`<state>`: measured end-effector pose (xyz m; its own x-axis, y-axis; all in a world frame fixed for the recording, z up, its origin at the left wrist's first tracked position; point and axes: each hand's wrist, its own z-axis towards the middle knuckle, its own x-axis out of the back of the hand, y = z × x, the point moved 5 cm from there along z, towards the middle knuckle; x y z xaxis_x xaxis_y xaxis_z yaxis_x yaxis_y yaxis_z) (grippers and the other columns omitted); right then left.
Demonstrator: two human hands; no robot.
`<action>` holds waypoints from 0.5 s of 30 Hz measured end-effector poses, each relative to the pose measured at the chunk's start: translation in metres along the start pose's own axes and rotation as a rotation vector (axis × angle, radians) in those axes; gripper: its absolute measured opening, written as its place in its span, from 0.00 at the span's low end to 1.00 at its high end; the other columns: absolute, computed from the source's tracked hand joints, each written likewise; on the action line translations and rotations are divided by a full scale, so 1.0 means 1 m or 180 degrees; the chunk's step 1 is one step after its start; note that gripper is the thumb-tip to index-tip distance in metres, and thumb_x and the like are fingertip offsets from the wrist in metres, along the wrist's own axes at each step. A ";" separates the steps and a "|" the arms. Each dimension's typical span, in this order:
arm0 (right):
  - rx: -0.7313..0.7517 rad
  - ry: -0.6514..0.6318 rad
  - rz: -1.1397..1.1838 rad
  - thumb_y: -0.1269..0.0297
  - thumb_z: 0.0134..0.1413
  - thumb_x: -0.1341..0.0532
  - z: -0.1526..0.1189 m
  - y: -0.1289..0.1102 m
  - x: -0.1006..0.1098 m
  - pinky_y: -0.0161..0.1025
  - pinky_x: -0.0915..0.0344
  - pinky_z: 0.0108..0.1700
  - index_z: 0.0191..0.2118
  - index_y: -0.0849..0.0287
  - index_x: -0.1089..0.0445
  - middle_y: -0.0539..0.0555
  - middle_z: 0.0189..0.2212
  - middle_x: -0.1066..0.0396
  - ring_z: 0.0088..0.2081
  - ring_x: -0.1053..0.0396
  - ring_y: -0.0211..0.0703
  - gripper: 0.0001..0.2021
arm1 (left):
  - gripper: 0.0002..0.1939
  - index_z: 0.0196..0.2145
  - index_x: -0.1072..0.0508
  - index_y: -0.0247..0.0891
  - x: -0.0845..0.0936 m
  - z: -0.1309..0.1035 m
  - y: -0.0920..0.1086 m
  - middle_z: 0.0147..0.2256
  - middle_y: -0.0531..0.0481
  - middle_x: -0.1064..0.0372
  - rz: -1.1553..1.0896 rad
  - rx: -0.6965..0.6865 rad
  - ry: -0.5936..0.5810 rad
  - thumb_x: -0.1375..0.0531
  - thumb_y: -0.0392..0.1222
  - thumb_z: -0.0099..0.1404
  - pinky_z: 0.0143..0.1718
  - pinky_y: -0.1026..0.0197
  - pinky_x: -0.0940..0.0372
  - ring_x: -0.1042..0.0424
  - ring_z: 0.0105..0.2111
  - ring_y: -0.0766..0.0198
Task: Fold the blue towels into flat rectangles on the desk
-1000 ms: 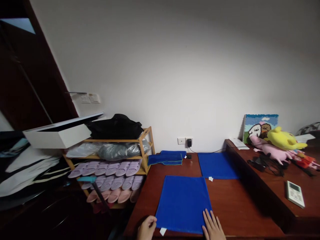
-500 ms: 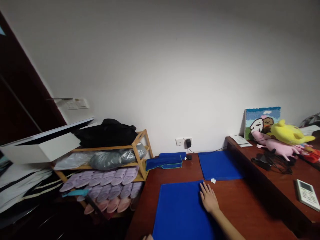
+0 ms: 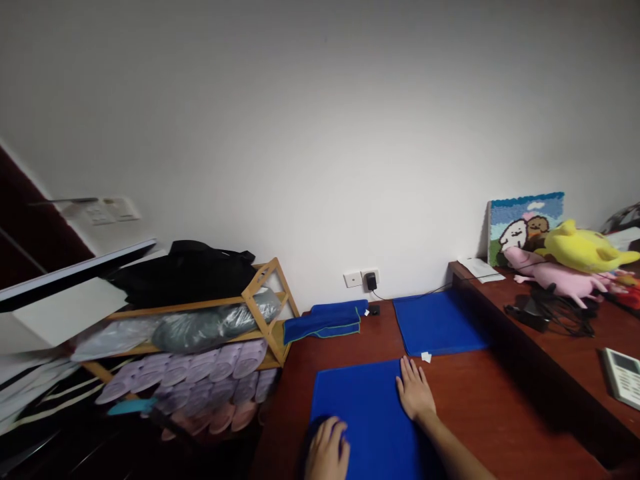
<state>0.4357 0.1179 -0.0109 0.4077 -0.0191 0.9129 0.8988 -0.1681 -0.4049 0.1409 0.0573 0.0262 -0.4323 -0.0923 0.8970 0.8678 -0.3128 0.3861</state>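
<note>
A blue cloth point(image 3: 367, 400) lies spread on the reddish-brown desk. My right hand point(image 3: 417, 392) rests flat, fingers stretched out, over its far right corner and right edge. Toward the near left edge of the same cloth is my left hand point(image 3: 328, 451), its fingers slightly bent and apart, holding nothing. Whether its fingertips press on the fabric I cannot tell. Behind the right hand lies a second blue cloth point(image 3: 437, 323) with a small white tag point(image 3: 426, 357) at its near edge. Folded blue cloths point(image 3: 325, 321) with yellow-green edging lie at the back left.
A black plug point(image 3: 371, 281) sits in the wall socket, its cable running right. The raised desk section point(image 3: 555, 340) holds plush toys point(image 3: 585, 247), a dog picture point(image 3: 525, 227), black cables and a white calculator-like device point(image 3: 624, 377). A wooden rack point(image 3: 273, 300) with slippers stands left.
My left hand has come up from the bottom edge onto the left part of the cloth. My right hand stays at the far right corner. The view has shifted slightly.
</note>
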 end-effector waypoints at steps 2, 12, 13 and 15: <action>0.0010 -0.0017 -0.0040 0.51 0.69 0.64 0.001 0.000 0.000 0.49 0.68 0.75 0.74 0.64 0.60 0.52 0.75 0.61 0.75 0.66 0.45 0.35 | 0.23 0.59 0.26 0.46 -0.018 0.035 0.050 0.62 0.45 0.29 -0.0079 -0.0296 -0.0059 0.52 0.43 0.73 0.65 0.47 0.39 0.34 0.63 0.50; 0.0089 -0.0060 -0.0486 0.55 0.68 0.65 0.003 0.009 -0.019 0.50 0.66 0.74 0.74 0.64 0.60 0.52 0.75 0.61 0.75 0.65 0.46 0.34 | 0.29 0.73 0.51 0.52 -0.104 0.101 0.103 0.74 0.55 0.55 0.0315 -0.0542 -0.0565 0.65 0.53 0.78 0.73 0.45 0.54 0.56 0.73 0.58; 0.0080 -0.0024 -0.0456 0.54 0.68 0.65 0.004 0.010 -0.021 0.50 0.66 0.74 0.74 0.64 0.60 0.52 0.75 0.61 0.75 0.65 0.46 0.34 | 0.30 0.73 0.52 0.52 -0.100 0.100 0.088 0.74 0.55 0.56 0.0363 -0.0501 -0.0539 0.65 0.54 0.78 0.73 0.45 0.55 0.56 0.73 0.58; 0.0062 0.0040 -0.0391 0.53 0.68 0.66 0.005 0.010 -0.023 0.51 0.65 0.74 0.74 0.64 0.61 0.51 0.75 0.61 0.75 0.64 0.46 0.34 | 0.31 0.73 0.53 0.50 -0.085 0.099 0.051 0.74 0.52 0.58 0.0527 -0.0254 -0.0496 0.64 0.57 0.77 0.73 0.44 0.55 0.57 0.73 0.56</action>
<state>0.4365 0.1213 -0.0365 0.2924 -0.0119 0.9562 0.9448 -0.1508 -0.2908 0.2462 0.1427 -0.0094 -0.2375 -0.0035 0.9714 0.8989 -0.3798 0.2184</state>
